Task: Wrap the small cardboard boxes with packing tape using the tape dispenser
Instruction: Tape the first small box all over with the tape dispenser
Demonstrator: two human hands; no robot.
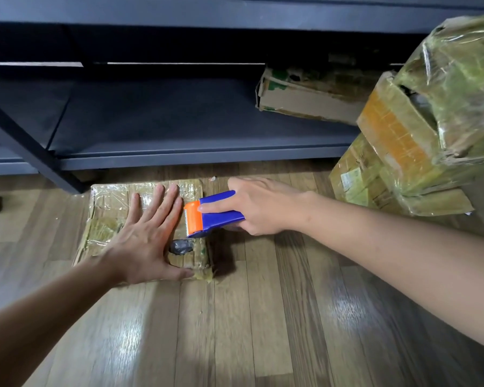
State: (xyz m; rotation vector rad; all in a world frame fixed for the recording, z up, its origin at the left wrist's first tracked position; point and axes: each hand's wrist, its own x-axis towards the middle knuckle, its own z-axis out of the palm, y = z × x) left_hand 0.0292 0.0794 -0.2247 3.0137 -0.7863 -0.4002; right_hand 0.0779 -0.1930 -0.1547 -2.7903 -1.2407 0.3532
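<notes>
Head: tape dispenser (213, 215) juts left from right grip (263, 208) — over box (109, 219).

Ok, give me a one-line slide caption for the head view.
Left hand flat on the taped cardboard box; right hand grips the tape dispenser at its right edge.
</notes>
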